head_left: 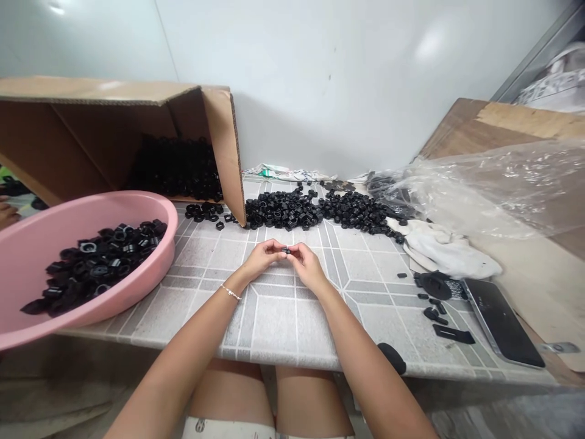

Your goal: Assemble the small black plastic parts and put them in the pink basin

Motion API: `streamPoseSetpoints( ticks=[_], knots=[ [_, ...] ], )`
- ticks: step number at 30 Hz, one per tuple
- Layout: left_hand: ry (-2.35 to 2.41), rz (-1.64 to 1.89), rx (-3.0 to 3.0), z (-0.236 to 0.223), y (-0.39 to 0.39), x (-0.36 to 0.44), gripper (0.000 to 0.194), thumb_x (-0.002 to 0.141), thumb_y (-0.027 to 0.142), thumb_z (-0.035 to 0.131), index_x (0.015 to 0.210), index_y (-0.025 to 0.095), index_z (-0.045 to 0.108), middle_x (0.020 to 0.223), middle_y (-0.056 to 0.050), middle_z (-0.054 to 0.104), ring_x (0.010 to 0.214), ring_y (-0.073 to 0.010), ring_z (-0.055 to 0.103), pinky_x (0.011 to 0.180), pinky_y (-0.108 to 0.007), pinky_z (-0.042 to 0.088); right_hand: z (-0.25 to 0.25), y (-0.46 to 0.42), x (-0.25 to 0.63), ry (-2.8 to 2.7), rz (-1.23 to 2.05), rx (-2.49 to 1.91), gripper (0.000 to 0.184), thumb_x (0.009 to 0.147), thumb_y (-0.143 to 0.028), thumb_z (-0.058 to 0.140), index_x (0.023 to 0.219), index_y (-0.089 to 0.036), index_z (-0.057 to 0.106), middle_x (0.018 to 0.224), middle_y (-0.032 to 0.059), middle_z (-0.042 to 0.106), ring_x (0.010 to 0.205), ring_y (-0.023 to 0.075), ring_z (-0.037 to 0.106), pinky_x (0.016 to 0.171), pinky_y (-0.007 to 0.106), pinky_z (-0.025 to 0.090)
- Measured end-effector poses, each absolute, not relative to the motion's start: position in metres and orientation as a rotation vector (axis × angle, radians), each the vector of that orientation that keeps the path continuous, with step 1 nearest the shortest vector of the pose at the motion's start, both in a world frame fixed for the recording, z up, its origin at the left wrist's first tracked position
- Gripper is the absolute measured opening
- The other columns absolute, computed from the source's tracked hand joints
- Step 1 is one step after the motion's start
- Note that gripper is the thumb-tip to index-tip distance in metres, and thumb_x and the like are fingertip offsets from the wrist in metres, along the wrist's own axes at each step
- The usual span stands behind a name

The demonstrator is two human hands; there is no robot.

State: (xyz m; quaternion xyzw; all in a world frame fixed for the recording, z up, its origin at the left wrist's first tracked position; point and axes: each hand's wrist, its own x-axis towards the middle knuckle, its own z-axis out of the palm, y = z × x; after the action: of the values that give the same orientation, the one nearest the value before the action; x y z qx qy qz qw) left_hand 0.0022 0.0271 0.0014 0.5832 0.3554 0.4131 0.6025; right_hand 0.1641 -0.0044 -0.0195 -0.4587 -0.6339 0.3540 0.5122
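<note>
While my forearms reach forward over the table (315,329) in the head view, both hands meet near its middle around one small black piece (286,250). My left hand (264,256) pinches it between thumb and fingertips from one side, and my right hand (305,263) pinches it in the same way from the other. Each grip is narrow, closed on that piece, which my fingers partly cover, so I cannot tell its full shape. A thin bracelet (231,292) circles my left wrist.

Just beyond my hands, a long heap of black parts (286,210) spreads across the patterned cover toward the wall (329,61). To my left, a cardboard box (223,134) lies on its side, its opening toward me, with many more black parts inside. In front of it, a pink basin (158,268) holds a loose pile of similar parts. Past the basin, at the far left edge, part of another person's hand (7,214) shows.

To my right, a white cloth (452,253) lies crumpled at the end of the heap, with clear plastic sheeting (503,183) behind it. Nearer me lie a phone (505,323) and, just beside it, a flat black strip (454,333) and a black disc (434,285).
</note>
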Motion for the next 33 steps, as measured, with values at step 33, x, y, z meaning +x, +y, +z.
streamPoseSetpoints(
  ticks=[33],
  knots=[
    [0.771, 0.928, 1.139, 0.006, 0.017, 0.011, 0.040, 0.070, 0.052, 0.072, 0.082, 0.015, 0.060, 0.079, -0.003, 0.062, 0.078, -0.0151, 0.059, 0.080, -0.030, 0.042, -0.005, -0.012, 0.154, -1.293, 0.952, -1.069, 0.031, 0.081, -0.047, 0.058, 0.101, -0.024, 0.063, 0.097, 0.0057, 0.061, 0.074, 0.0172, 0.059, 0.075, 0.035, 0.050]
  ],
)
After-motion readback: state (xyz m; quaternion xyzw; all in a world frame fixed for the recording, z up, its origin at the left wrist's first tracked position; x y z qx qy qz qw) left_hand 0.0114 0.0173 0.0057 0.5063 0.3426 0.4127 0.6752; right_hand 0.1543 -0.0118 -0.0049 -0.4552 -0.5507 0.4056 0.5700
